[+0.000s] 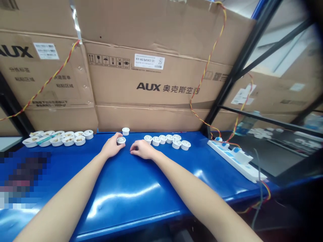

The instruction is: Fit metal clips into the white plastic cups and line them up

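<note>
Near the back of the blue table, my left hand [112, 146] grips a small round white piece [121, 140] between thumb and fingers. Just to its right, my right hand [142, 149] has its fingers curled together in a pinch; a tiny dark thing shows at the fingertips, too small to name. Behind my left hand stands another white round piece [125, 131]. Several similar white pieces [177, 144] sit to the right of my right hand.
White cups [57, 140] with small brownish parts stand at the back left, a greenish tool [45, 139] across them. Cardboard [151, 117] walls the back. A white power strip [236, 159] with twisted wires lies right, beside a black metal frame [228, 75].
</note>
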### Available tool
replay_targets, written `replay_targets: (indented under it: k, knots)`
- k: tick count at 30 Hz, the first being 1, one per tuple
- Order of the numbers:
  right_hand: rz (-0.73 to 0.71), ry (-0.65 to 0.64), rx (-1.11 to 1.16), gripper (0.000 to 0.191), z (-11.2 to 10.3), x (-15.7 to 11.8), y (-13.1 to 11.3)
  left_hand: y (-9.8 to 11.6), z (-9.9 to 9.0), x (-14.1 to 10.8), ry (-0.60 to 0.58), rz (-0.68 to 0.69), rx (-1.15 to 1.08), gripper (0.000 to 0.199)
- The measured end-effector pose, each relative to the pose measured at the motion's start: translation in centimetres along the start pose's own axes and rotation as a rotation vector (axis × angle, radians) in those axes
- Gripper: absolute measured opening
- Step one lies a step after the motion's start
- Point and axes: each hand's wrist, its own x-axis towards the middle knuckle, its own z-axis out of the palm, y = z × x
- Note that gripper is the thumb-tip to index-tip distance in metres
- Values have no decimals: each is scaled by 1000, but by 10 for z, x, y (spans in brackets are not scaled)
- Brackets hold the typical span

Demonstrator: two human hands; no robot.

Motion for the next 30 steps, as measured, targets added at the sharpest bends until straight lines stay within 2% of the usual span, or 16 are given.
replay_targets:
  k: [11, 14, 17, 20, 30]
  knots:
    - [82, -34, 221, 11, 0, 1, 6, 3, -1, -1, -3, 17, -3, 35]
    - [90, 8, 253, 12, -1, 0, 6, 4, -1, -1, -18, 59, -16, 36]
    - [95, 106, 236, 12, -2, 0, 4, 6, -2, -3, -61, 96, -33, 38]
    - [111, 145, 207, 12, -2, -1, 2, 8, -1, -3, -96, 89, -40, 41]
    - [15, 69, 124, 10, 0, -4, -4, 4, 1, -1, -94, 108, -71, 42]
